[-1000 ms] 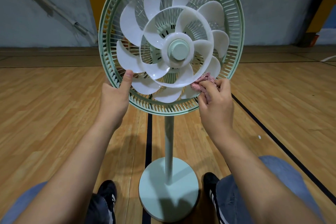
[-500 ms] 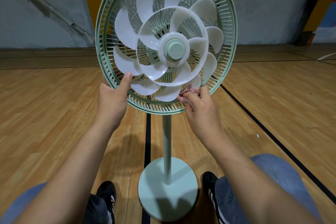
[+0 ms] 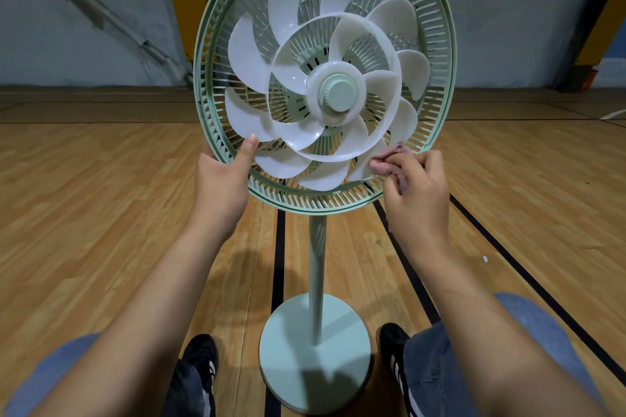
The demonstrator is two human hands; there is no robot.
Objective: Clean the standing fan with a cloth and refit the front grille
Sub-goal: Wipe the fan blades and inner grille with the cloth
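Pink cloth (image 3: 389,164), one, pinched in right hand (image 3: 418,193) against white blades (image 3: 315,112).

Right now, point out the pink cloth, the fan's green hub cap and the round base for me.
pink cloth (image 3: 382,164), head view, on the bunched fold at the blade.
green hub cap (image 3: 339,92), head view, on its flat front face.
round base (image 3: 288,349), head view, on its bare top left of the pole.

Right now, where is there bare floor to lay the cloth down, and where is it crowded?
Bare wooden floor lies left of the left hand, and more lies right of the black floor lines. It is crowded around the pale green round fan base, flanked by two black shoes, and at the green rear grille, where the right hand holds the pink cloth.
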